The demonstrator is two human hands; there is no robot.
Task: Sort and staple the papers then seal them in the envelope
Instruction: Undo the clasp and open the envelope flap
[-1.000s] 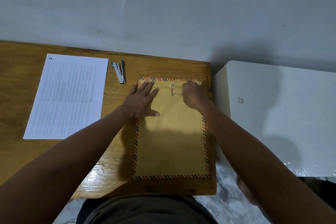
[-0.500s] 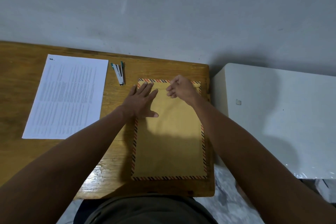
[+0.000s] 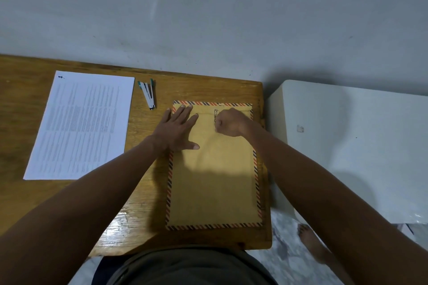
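Your right hand, fingers curled, pinches the string at the far end of the envelope, which lies lengthwise toward you on the desk. Your left hand presses flat beside it (fingers straight, holding nothing).

The right hand dropped back, fist curled beside the string clasp.

Bare surface lies between papers and envelope; the stapler sits at its far end, near the wall.
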